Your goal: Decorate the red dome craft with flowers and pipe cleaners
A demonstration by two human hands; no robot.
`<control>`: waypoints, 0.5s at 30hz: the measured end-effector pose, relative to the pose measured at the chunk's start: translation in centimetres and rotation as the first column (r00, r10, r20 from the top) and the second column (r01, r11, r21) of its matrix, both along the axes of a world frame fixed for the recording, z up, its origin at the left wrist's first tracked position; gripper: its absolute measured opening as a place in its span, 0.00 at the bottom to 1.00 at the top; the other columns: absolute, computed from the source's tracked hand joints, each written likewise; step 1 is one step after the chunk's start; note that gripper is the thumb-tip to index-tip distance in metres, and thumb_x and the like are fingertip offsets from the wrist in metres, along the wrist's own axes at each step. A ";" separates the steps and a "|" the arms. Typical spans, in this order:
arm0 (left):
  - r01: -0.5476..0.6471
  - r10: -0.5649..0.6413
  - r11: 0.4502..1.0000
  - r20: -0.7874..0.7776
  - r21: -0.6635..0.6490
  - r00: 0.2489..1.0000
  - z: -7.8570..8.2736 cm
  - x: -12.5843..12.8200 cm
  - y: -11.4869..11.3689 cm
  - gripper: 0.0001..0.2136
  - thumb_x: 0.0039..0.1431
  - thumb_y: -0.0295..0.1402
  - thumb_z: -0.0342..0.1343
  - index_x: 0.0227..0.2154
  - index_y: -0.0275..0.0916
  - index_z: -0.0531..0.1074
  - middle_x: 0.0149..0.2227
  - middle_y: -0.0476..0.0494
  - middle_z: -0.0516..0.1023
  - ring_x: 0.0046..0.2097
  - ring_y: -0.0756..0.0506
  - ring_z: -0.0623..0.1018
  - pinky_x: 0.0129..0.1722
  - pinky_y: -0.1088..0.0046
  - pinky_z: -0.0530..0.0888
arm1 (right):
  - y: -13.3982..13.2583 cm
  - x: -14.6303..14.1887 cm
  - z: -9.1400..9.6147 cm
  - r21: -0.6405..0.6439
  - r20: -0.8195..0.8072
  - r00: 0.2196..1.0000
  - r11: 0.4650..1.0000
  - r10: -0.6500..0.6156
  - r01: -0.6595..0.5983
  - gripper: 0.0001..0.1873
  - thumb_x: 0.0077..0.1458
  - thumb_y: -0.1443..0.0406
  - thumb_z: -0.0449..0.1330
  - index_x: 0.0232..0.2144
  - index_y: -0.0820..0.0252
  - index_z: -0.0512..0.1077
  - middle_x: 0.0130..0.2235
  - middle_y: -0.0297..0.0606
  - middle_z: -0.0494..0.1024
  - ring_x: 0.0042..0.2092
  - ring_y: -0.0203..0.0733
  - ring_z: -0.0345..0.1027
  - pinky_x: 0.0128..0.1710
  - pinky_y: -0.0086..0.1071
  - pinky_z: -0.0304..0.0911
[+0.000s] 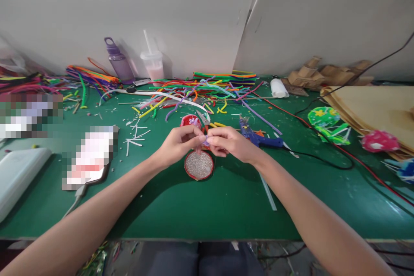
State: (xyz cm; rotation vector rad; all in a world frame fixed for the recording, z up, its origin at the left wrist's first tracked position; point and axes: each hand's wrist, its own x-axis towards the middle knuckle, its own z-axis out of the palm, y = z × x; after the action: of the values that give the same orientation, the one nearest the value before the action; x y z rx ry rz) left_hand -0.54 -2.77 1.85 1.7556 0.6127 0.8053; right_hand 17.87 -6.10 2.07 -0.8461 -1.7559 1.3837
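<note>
Over the middle of the table, my left hand (181, 141) and my right hand (230, 141) meet, fingertips pinched together on a small purple piece (205, 139). It looks like bent pipe cleaner, though the fingers cover much of it. Just below them lies a round red-rimmed disc (199, 165) filled with whitish, bead-like dots. A red piece with a purple flower (190, 120) sits behind my left fingers, partly hidden. Scissors or pliers (204, 119) with red handles lie behind my fingertips. To the right of my right hand rests a blue glue gun (262, 139).
Loose pipe cleaners (194, 92) spread along the back, near a purple bottle (119, 62) and a drink cup (153, 62). Phone (93, 155) and white case (22, 177) lie left. A glue stick (268, 192), cables (323, 166), green craft piece (326, 123) and cardboard (378, 108) lie right.
</note>
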 end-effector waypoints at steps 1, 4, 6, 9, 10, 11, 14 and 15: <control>-0.002 0.002 1.000 0.002 0.004 1.000 0.0 0.0 0.0 0.11 0.56 0.37 0.56 0.26 0.33 0.70 0.21 0.48 0.72 0.25 0.52 0.72 0.27 0.76 0.69 | 0.0 -0.1 -0.1 0.007 -0.012 1.000 1.000 -0.008 0.008 0.15 0.57 0.66 0.51 0.20 0.59 0.57 0.16 0.24 0.57 0.18 0.27 0.50 0.20 0.27 0.45; -0.008 0.008 1.000 0.021 0.009 1.000 0.0 -0.1 -0.2 0.11 0.56 0.37 0.56 0.25 0.33 0.69 0.20 0.49 0.71 0.24 0.53 0.71 0.26 0.77 0.68 | -0.1 -0.4 -0.1 0.033 -0.029 0.999 0.999 -0.032 0.033 0.16 0.57 0.66 0.52 0.18 0.59 0.57 0.16 0.24 0.55 0.18 0.26 0.47 0.19 0.27 0.44; -0.010 0.011 1.000 0.048 -0.006 0.999 0.0 -0.1 -0.2 0.11 0.57 0.36 0.56 0.25 0.34 0.69 0.20 0.50 0.70 0.24 0.53 0.70 0.25 0.77 0.68 | -0.1 -0.5 0.0 0.041 -0.037 0.999 0.999 -0.034 0.035 0.16 0.57 0.66 0.52 0.18 0.59 0.57 0.16 0.23 0.55 0.18 0.26 0.47 0.19 0.27 0.44; -0.002 0.005 0.999 0.076 -0.042 0.997 -0.2 0.0 -0.1 0.11 0.58 0.37 0.55 0.25 0.34 0.69 0.21 0.50 0.70 0.24 0.53 0.71 0.26 0.76 0.69 | -0.1 -0.6 -0.1 0.020 -0.056 0.998 0.999 -0.035 0.036 0.15 0.58 0.65 0.52 0.20 0.59 0.57 0.17 0.24 0.55 0.19 0.27 0.48 0.19 0.27 0.45; 0.009 -0.005 0.999 0.074 -0.049 0.997 -0.2 0.0 -0.1 0.11 0.58 0.37 0.54 0.25 0.34 0.69 0.21 0.49 0.70 0.24 0.53 0.71 0.27 0.76 0.69 | -0.2 -0.6 -0.1 0.007 -0.055 0.998 0.999 -0.038 0.038 0.15 0.58 0.64 0.51 0.20 0.59 0.57 0.18 0.24 0.55 0.19 0.27 0.49 0.19 0.27 0.45; 0.020 -0.017 0.999 0.066 -0.050 0.998 -0.2 0.0 0.0 0.12 0.58 0.37 0.54 0.25 0.34 0.69 0.22 0.49 0.70 0.25 0.52 0.71 0.27 0.75 0.69 | -0.2 -0.6 -0.1 -0.003 -0.049 0.998 0.999 -0.042 0.042 0.15 0.58 0.64 0.51 0.20 0.58 0.56 0.18 0.24 0.55 0.19 0.27 0.49 0.19 0.27 0.45; 0.036 -0.035 0.999 0.035 -0.037 0.999 -0.2 0.0 0.0 0.13 0.59 0.37 0.53 0.23 0.34 0.68 0.21 0.49 0.70 0.25 0.52 0.71 0.27 0.75 0.68 | -0.3 -0.5 0.0 0.045 0.019 0.996 0.996 -0.082 0.081 0.15 0.59 0.64 0.49 0.20 0.58 0.56 0.19 0.25 0.55 0.19 0.28 0.49 0.19 0.27 0.46; 0.024 -0.023 0.999 0.032 -0.032 0.999 -0.2 0.0 0.0 0.13 0.59 0.37 0.53 0.23 0.35 0.68 0.21 0.49 0.69 0.25 0.53 0.70 0.27 0.75 0.68 | -0.3 -0.4 0.0 0.115 0.060 0.990 0.986 -0.128 0.120 0.16 0.60 0.64 0.48 0.20 0.58 0.56 0.19 0.25 0.55 0.20 0.29 0.49 0.20 0.27 0.47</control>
State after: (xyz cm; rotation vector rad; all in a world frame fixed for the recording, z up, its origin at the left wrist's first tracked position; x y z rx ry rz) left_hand -0.52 -2.77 1.68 1.7144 0.5800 0.8005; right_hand 17.46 -6.43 2.06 -0.9334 -1.7818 1.1777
